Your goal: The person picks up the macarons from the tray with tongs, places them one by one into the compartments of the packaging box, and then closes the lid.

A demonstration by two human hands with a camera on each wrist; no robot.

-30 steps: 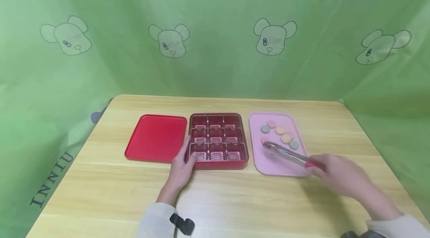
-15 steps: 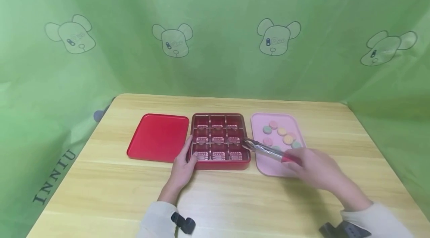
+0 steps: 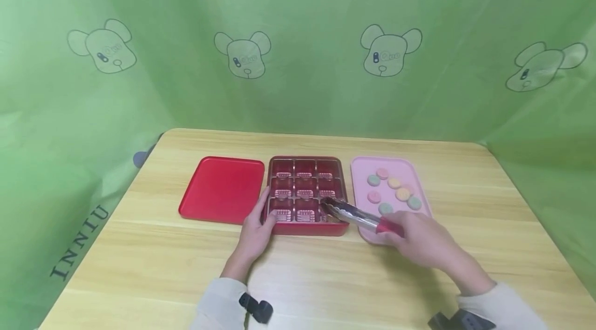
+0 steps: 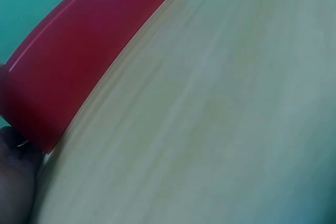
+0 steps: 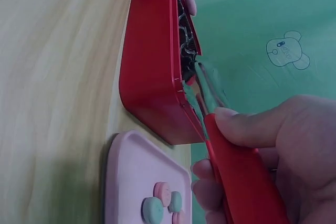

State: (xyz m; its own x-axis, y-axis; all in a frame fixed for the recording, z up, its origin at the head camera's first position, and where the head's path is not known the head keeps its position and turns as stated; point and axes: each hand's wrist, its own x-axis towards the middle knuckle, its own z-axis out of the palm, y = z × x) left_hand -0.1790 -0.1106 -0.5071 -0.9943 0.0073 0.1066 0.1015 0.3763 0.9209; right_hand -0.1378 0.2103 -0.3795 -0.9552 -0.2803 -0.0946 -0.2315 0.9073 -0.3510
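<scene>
Pink-handled metal tongs [image 3: 356, 216] are gripped in my right hand [image 3: 421, 239], red-handled in the right wrist view. Their tips reach down into the front right compartment of a red box [image 3: 307, 229] with a divided insert. Something small and tan [image 5: 194, 86] shows between the tips, too hidden to tell its kind. My left hand [image 3: 253, 234] holds the box's left front corner, thumb by the rim and fingers along the side. To the right, a pink tray [image 3: 365, 164] bears several macaron-like rounds [image 3: 374, 197] in pink, green and yellow.
A red lid [image 3: 223, 190] lies flat left of the box, close beside it. All stand on a wooden table [image 3: 307, 283]. A green curtain [image 3: 307, 97] with bear-head drawings hangs behind and at both sides.
My right hand has moved the tongs left from over the pink tray, across the box's right edge, and down into its front right compartment. The left hand stays on the box.
</scene>
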